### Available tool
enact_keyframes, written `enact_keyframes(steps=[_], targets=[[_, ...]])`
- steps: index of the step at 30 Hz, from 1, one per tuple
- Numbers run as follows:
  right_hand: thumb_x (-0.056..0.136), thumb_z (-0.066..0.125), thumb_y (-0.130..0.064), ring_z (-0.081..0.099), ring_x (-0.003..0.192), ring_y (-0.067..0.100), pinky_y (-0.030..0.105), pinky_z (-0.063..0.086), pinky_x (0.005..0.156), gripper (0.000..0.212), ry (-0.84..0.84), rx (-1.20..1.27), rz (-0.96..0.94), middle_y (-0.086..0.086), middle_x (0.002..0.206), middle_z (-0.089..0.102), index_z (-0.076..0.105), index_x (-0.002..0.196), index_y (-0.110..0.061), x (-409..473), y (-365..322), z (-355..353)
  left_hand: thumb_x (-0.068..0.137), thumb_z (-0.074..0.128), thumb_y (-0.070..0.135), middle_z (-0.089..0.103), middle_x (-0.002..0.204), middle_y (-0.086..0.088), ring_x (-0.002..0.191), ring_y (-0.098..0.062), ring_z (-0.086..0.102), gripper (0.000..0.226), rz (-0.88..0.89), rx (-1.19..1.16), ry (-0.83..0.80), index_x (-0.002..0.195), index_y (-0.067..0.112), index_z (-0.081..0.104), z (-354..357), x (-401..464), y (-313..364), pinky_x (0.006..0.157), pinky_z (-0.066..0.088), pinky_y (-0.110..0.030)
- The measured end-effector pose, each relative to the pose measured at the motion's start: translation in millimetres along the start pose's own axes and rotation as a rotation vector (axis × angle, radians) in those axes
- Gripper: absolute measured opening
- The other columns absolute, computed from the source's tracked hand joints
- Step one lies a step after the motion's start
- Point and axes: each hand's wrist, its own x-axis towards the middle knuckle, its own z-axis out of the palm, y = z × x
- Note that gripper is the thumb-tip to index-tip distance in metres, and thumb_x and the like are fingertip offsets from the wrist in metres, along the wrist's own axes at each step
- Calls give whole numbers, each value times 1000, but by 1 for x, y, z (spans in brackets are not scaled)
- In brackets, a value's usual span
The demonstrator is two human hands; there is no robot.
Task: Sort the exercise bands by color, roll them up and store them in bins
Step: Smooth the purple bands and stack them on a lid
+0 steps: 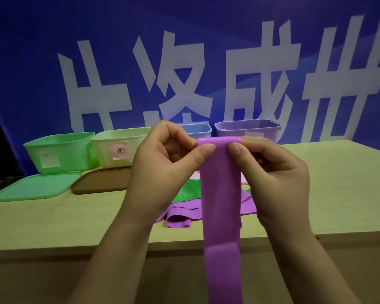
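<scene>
together the left hand (162,170) and right hand (274,172) pinch the purple band (221,194), its top seemingly rolled.

A long purple band (221,205) hangs down, its top rolled between the left hand (162,163) and right hand (274,172). More bands (180,216) lie behind the hands, four bins (119,145) beyond.

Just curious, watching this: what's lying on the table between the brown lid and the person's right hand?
In the head view, loose bands: a green band and purple bands, behind the held purple band; left hand intervenes too.
</scene>
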Motion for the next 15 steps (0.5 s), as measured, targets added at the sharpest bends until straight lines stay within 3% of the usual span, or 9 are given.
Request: enact_keyframes(steps=[4, 8, 11, 15], targets=[[80, 67, -24, 65, 79, 8, 16, 51, 64, 9, 7, 9, 10, -10, 81, 70, 69, 87, -28, 0, -3, 0, 68, 66, 25, 68, 73, 14, 76, -3, 67, 31, 3, 4, -57, 97, 29, 58, 1, 2, 4, 66, 53, -14], [73, 67, -23, 68, 78, 8, 17, 52, 65, 18, 20, 84, 69, -8, 77, 70, 59, 89, -22, 2, -5, 0, 71, 64, 26, 70, 75, 15, 75, -3, 67, 14, 35, 29, -117, 85, 26, 65, 1, 7, 4, 65, 52, -15], [68, 68, -25, 70, 78, 13, 22, 55, 64, 34, -78, 103, 139, 0, 79, 71, 45, 93, -25, 4, -5, -2, 75, 64, 23, 68, 71, 14, 71, -2, 65, 7, 34, 24, -101, 82, 23, 64, 1, 10, 3, 62, 51, -15], [70, 65, -26, 68, 75, 22, 33, 58, 63, 31, -160, 4, 144, 13, 78, 66, 44, 92, -27, 3, 2, -1, 83, 63, 12, 66, 71, 13, 72, -3, 63, 9, 9, 48, -103, 82, 21, 63, 1, 11, 0, 64, 52, -17]])
